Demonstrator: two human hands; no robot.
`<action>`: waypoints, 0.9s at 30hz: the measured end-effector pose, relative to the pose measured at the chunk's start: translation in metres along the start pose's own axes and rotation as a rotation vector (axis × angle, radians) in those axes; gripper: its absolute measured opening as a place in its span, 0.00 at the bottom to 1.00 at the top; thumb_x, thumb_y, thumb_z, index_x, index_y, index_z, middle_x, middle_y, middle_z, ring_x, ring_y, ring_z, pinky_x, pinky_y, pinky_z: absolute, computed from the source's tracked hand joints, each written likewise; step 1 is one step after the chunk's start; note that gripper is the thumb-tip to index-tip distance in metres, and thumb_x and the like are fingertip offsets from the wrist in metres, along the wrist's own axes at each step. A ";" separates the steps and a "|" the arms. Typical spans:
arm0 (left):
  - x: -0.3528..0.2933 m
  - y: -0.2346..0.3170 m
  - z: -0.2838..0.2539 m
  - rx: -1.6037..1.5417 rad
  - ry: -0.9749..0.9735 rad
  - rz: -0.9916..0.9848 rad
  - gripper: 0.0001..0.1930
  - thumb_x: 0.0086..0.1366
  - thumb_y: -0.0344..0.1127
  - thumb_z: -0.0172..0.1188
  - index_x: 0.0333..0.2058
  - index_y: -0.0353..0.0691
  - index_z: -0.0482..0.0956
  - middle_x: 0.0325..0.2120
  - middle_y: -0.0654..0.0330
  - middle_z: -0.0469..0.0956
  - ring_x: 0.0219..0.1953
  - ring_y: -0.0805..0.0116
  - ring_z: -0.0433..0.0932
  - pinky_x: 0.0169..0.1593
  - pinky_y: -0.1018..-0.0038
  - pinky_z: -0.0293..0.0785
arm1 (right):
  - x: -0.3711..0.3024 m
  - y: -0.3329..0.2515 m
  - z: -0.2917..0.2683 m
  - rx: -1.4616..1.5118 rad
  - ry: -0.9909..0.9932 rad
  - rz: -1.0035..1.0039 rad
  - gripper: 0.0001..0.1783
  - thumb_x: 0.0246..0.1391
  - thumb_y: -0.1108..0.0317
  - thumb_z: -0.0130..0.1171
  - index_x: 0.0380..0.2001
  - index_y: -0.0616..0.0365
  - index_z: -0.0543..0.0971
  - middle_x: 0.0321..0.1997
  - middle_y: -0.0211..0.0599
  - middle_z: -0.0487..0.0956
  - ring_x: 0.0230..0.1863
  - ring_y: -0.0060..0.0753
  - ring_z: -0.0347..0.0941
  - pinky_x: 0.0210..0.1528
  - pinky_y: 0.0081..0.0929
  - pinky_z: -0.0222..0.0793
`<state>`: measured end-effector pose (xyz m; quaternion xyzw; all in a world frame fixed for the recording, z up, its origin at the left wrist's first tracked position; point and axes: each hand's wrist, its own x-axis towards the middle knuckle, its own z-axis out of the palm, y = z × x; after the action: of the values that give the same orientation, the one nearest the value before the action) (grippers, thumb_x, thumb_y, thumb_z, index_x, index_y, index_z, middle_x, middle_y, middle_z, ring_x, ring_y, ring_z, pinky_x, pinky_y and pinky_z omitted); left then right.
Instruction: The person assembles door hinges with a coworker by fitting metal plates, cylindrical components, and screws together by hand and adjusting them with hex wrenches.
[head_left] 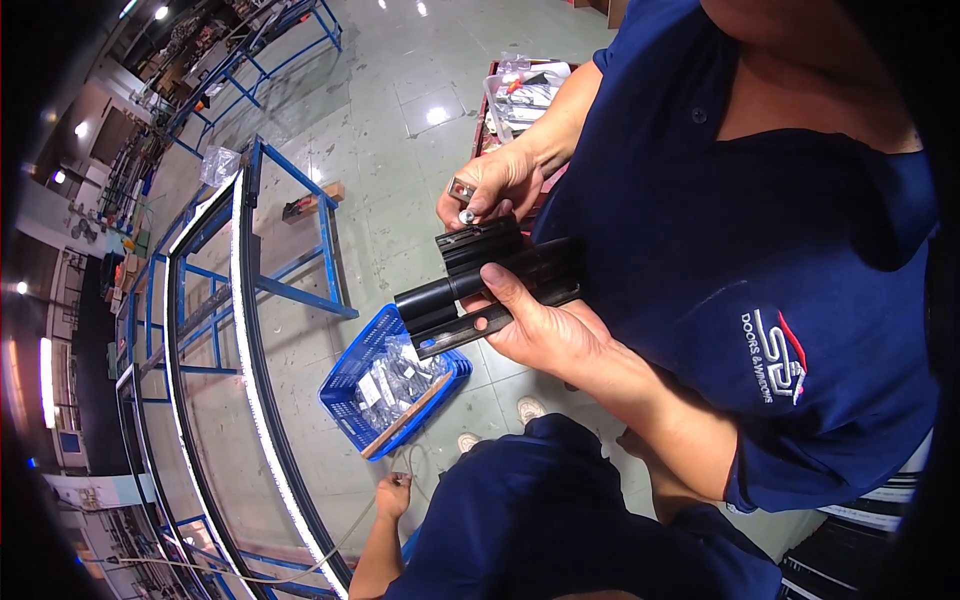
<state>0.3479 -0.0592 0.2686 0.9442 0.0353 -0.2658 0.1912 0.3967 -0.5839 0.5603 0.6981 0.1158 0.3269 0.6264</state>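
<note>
My left hand (395,492) is at the lower left, beside the near end of the blue crate (350,425). Its fingers are curled together, and what they hold, if anything, is too small to make out. A pale thin cord (345,535) runs close by. My right arm (675,487) shows only partly below a co-worker's forearm; its fingers are hidden. The co-worker on my right grips a black metal hinge-like assembly (465,285) with one hand (545,325). Their other hand (490,185) holds a small silver metal piece (466,215) at its upper edge.
Clear bags of small parts (390,385) fill the crate, with a wooden strip (410,415) along its edge. Long black frames (250,330) rest on blue metal stands (310,295) at the left. Behind the co-worker's arm is a clear bin (520,105) of parts.
</note>
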 end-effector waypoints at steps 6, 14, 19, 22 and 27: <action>-0.007 -0.001 -0.003 -0.002 -0.001 -0.045 0.17 0.64 0.46 0.66 0.40 0.35 0.86 0.31 0.44 0.85 0.37 0.50 0.86 0.46 0.61 0.80 | 0.002 -0.009 0.000 0.037 -0.071 0.004 0.12 0.71 0.69 0.50 0.53 0.64 0.70 0.51 0.37 0.74 0.57 0.31 0.75 0.68 0.45 0.73; -0.003 0.022 0.001 -0.014 0.004 -0.024 0.17 0.64 0.46 0.65 0.40 0.36 0.87 0.32 0.45 0.86 0.37 0.50 0.86 0.46 0.61 0.80 | 0.004 -0.004 -0.009 0.065 -0.043 0.033 0.16 0.71 0.68 0.49 0.57 0.63 0.68 0.57 0.39 0.74 0.59 0.34 0.74 0.68 0.46 0.73; -0.006 0.021 0.004 -0.034 0.012 -0.034 0.17 0.64 0.47 0.65 0.40 0.37 0.87 0.32 0.45 0.86 0.37 0.50 0.86 0.46 0.61 0.80 | 0.011 0.001 -0.013 0.022 -0.082 0.100 0.17 0.71 0.68 0.51 0.58 0.63 0.70 0.59 0.39 0.74 0.62 0.36 0.72 0.68 0.48 0.72; -0.001 0.020 0.007 -0.024 0.004 -0.014 0.17 0.64 0.47 0.65 0.40 0.37 0.87 0.32 0.45 0.86 0.37 0.50 0.86 0.46 0.61 0.80 | 0.010 -0.019 -0.011 -0.456 -0.083 -0.046 0.17 0.70 0.68 0.51 0.58 0.62 0.72 0.59 0.39 0.74 0.64 0.38 0.71 0.69 0.50 0.71; -0.007 0.016 0.008 -0.003 -0.009 -0.037 0.18 0.64 0.47 0.65 0.41 0.37 0.87 0.33 0.44 0.86 0.39 0.50 0.86 0.47 0.61 0.80 | 0.012 -0.013 -0.011 -0.382 -0.071 -0.057 0.15 0.63 0.67 0.56 0.52 0.59 0.78 0.52 0.38 0.77 0.61 0.37 0.73 0.69 0.55 0.70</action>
<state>0.3410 -0.0764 0.2714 0.9419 0.0521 -0.2734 0.1879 0.4028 -0.5658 0.5515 0.5740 0.0491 0.3003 0.7602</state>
